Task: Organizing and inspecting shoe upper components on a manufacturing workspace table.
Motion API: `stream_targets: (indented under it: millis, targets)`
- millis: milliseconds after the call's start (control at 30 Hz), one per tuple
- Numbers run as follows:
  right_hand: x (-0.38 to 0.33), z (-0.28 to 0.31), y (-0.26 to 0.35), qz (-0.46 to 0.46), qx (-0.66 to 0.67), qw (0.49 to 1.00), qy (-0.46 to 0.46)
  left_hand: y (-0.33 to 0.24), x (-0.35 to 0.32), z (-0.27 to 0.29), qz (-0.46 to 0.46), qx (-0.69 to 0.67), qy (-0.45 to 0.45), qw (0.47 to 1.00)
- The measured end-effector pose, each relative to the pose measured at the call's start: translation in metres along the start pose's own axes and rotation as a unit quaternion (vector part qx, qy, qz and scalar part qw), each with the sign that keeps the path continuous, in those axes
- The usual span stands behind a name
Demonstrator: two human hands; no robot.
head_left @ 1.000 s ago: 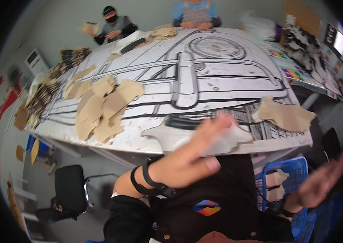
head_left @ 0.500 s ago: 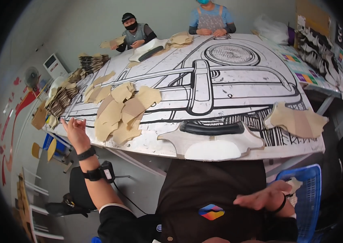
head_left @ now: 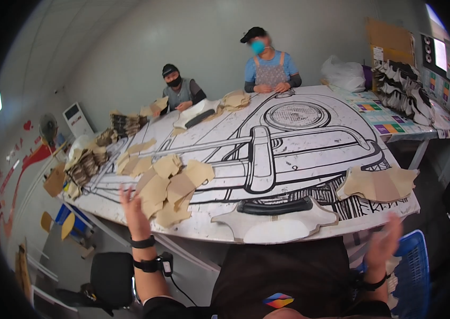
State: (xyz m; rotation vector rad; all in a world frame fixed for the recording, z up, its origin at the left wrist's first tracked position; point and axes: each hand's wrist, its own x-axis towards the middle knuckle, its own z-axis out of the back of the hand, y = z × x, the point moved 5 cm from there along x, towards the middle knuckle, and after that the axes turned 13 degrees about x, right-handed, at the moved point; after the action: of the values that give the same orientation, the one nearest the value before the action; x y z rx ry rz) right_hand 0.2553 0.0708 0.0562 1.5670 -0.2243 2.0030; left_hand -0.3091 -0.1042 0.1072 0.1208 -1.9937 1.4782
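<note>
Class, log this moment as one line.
left hand: raised, empty | right hand: raised, empty | white board: table's near edge | tan pieces: overlapping, left

Single head-worn fisheye view, looking forward and down across the table, its near side close below

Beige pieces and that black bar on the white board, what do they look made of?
The beige pieces look like matte fabric: thin, overlapping, without shine, though card is possible. The black bar looks smooth with a faint sheen: perhaps plastic or rubber.
</note>
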Motion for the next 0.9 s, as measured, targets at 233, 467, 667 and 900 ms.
stream_targets:
  millis: [233,467,667,900]
  targets:
    - [-0.005,0.025,-0.05,-0.195,0.38,0.904,-0.009,-0.103,-0.104,-0.077,-0.229,0.119,0.379,0.889]
    - [0.062,-0.072,0.128,-0.019,0.668,0.479,0.569,-0.018,-0.007,0.088,-0.228,-0.201,0.193,0.933]
    - [0.098,-0.153,0.194,-0.106,0.661,0.618,0.413,-0.057,-0.015,0.094,0.085,-0.114,-0.228,0.963]
    - [0.122,-0.107,0.12,-0.141,0.165,0.976,0.02,-0.121,-0.102,-0.023,-0.137,0.341,0.106,0.924]
